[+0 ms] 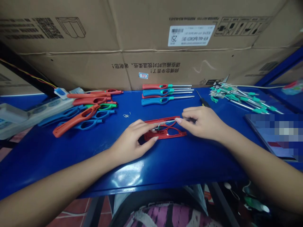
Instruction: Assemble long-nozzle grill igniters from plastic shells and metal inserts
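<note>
Two red lighter casing halves (175, 136) lie side by side on the blue table, open side up. My left hand (134, 138) grips them at the left end, thumb on the near half and fingers over the far one. By its fingertips sits a small dark part (161, 128) with thin pale wires, partly covered. My right hand (201, 123) is closed at the right end of the casings, pinching a slim dark tool (190, 119) whose thin tip reaches left over the casing. Its exact kind is hidden by the fingers.
Loose red, blue and green casings (78, 118) pile up at left beside a power strip (47, 107). Small screws (126, 115) lie nearby. Assembled lighters (156, 101) line the back. A screwdriver (202, 100) and metal-tubed lighter inserts (243, 97) are at right, before a cardboard wall (94, 69).
</note>
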`<state>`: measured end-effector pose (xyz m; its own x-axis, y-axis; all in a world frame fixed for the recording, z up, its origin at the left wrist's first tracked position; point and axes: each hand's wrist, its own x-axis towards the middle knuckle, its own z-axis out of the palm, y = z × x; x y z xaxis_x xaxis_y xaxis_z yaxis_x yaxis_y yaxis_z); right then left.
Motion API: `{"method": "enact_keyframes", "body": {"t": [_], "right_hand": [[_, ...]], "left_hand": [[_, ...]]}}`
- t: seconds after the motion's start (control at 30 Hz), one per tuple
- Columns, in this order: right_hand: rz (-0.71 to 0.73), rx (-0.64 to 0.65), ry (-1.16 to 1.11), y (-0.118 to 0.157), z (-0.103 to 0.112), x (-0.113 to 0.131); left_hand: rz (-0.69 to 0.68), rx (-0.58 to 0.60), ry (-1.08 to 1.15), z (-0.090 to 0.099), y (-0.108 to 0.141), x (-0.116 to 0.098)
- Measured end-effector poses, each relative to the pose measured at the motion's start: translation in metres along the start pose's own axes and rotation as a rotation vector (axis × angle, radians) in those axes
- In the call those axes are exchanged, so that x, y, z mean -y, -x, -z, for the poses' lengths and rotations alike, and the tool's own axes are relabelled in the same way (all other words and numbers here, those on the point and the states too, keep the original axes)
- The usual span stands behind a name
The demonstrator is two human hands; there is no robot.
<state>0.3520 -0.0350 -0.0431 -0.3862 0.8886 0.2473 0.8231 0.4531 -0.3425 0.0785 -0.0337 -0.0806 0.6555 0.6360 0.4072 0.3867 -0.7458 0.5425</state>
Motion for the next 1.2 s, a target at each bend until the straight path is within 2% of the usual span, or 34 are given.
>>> {"method": "enact_keyframes", "body": {"t": [0.1,0.3,0.5,0.63,1.03,1.2], "right_hand": [[0.047,0.001,0.028,-0.001,0.002,-0.007],[0.133,0.01,0.078,-0.001,0.01,-0.016],[0.159,0.055,0.135,-0.001,0.014,-0.021],[0.174,0.108,0.131,-0.002,0.012,-0.021],[0.293,0.126,0.195,0.0,0.007,-0.019],[0.312,0.203,0.229,-0.001,0.003,-0.019]], "left_hand": [[0.01,0.018,-0.048,-0.001,0.0,0.002],[0.073,0.127,-0.177,0.001,0.001,0.004],[0.035,0.194,-0.253,0.012,0.001,0.002],[0.024,0.208,-0.273,0.013,0.001,-0.001],[0.028,0.256,-0.282,0.018,0.001,-0.002],[0.023,0.272,-0.284,0.017,0.002,-0.002]]}}
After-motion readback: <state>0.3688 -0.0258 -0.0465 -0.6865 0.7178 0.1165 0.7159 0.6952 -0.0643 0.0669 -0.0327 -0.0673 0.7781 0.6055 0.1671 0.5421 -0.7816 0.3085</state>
